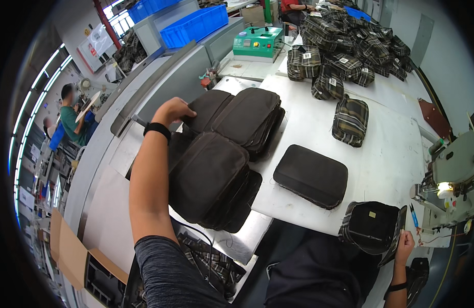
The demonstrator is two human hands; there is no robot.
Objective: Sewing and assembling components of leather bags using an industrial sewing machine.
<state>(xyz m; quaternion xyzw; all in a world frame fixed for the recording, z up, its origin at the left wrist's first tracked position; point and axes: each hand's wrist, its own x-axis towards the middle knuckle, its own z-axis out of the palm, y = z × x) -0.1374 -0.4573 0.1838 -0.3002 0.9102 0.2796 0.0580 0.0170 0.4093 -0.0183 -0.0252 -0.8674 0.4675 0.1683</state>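
Note:
My left hand (174,110) is reaching to the far left stack of dark brown rounded fabric panels (208,109), its thumb and fingers closed on the edge of the top one. Two more stacks of these panels lie beside it, one farther right (247,114) and one nearer me (208,172). Down at the lower right, my right hand (405,246) grips the rim of an open plaid pouch (373,226) with a black inside and a small yellowish label. A single dark panel (311,176) lies flat on the white table between my hands.
A plaid pouch (351,122) sits farther back, before a large heap of plaid pouches (344,43). At right stands a lit sewing machine (452,179), with blue-handled snips (414,215) near it. A green control box (257,43) and blue bin (194,26) are behind. A cardboard box (67,246) stands at lower left.

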